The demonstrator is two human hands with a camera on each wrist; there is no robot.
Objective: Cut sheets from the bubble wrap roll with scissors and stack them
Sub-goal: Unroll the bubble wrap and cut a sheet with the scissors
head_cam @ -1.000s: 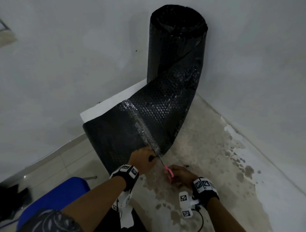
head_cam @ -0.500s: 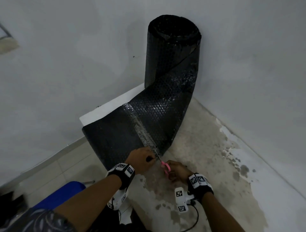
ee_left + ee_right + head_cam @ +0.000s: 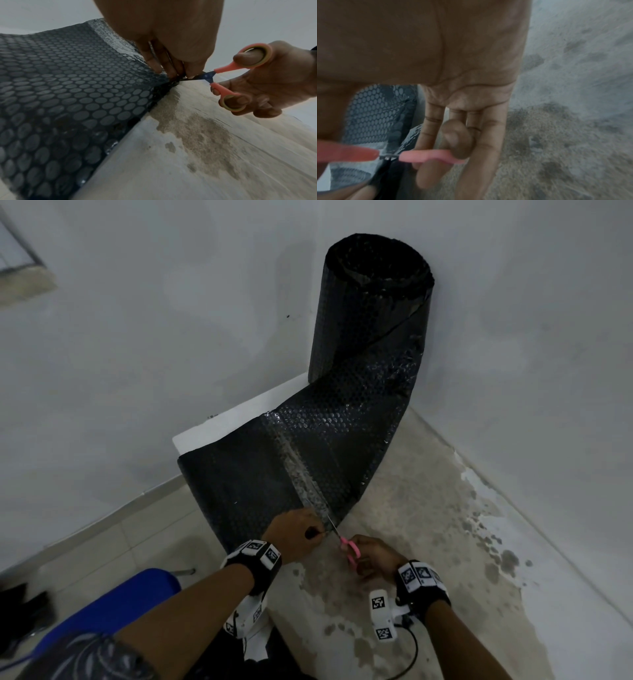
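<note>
While the black bubble wrap roll stands upright in the floor's far corner against the walls, its unrolled sheet trails forward across the floor, with a silvery strip running along its length. Left hand: grip pinched on the sheet's near edge beside the cut line. Right hand: thumb and fingers curled through the pink loops of the scissors; blades slightly parted at the edge. Sheet surface: round raised bubbles, glossy film. Floor: pale, with mottled stains.

stained floor | white board against wall | blue seat lower left
</note>
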